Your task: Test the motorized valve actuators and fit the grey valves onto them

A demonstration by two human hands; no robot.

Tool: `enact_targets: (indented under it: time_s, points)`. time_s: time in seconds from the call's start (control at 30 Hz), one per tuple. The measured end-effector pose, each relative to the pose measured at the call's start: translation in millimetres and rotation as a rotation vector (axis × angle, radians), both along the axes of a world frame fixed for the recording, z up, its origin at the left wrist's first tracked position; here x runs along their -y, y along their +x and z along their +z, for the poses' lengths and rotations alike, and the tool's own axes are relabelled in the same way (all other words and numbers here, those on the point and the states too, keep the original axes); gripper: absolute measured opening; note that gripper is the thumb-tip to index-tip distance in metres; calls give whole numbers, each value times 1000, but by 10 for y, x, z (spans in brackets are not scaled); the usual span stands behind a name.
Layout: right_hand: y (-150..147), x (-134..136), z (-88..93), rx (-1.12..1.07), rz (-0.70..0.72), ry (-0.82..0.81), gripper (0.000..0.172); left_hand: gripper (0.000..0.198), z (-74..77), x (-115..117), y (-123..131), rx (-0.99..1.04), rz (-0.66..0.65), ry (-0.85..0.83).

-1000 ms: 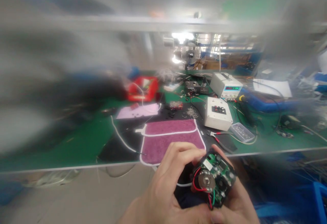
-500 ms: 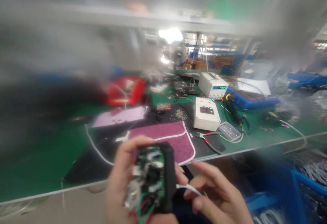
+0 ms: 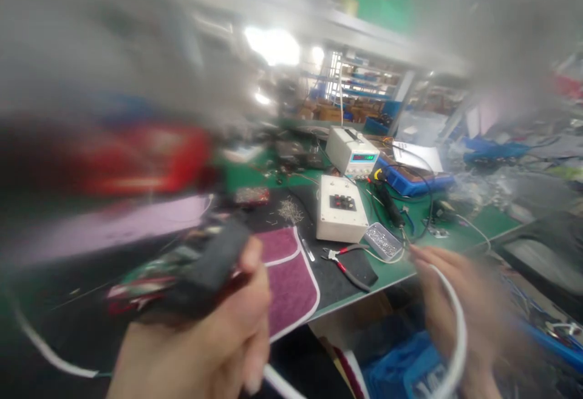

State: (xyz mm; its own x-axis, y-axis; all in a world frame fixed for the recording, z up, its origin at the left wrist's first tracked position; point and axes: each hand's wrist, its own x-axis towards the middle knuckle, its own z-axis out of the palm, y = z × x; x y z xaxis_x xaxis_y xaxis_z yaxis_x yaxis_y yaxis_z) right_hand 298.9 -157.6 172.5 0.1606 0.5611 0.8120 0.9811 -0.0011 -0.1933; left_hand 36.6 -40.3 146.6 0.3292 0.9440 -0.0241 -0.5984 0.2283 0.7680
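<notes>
My left hand (image 3: 218,332) is wrapped round a black-housed device (image 3: 204,265), now tilted, with its green circuit board and red wires facing left; blur hides the details. A white cable (image 3: 459,326) loops from below my left hand up to my right hand (image 3: 460,302), out past the bench's front edge on the right. My right fingers are smeared by motion but closed on the cable near its upper end. Beneath and beyond the device lies a maroon cloth (image 3: 294,283) with white edging.
Red-handled cutters (image 3: 344,265) lie on a black mat near a white switch box (image 3: 341,208). Behind are a lit power supply (image 3: 353,151), a tray of small metal parts (image 3: 383,241), a soldering iron (image 3: 389,204) and a blue tray (image 3: 412,185). A red bin (image 3: 146,159) stands left.
The device has moved left and tipped over in my left hand. My right hand has swung out to the right with the white cable. The view has turned right.
</notes>
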Motion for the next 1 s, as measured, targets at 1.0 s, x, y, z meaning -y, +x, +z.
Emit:
enact_targets:
  time_s: [1.0]
  points:
    - [-184,-416,-59,-502,157,-107,12,67,-197,-205,1053,-53,-137,346]
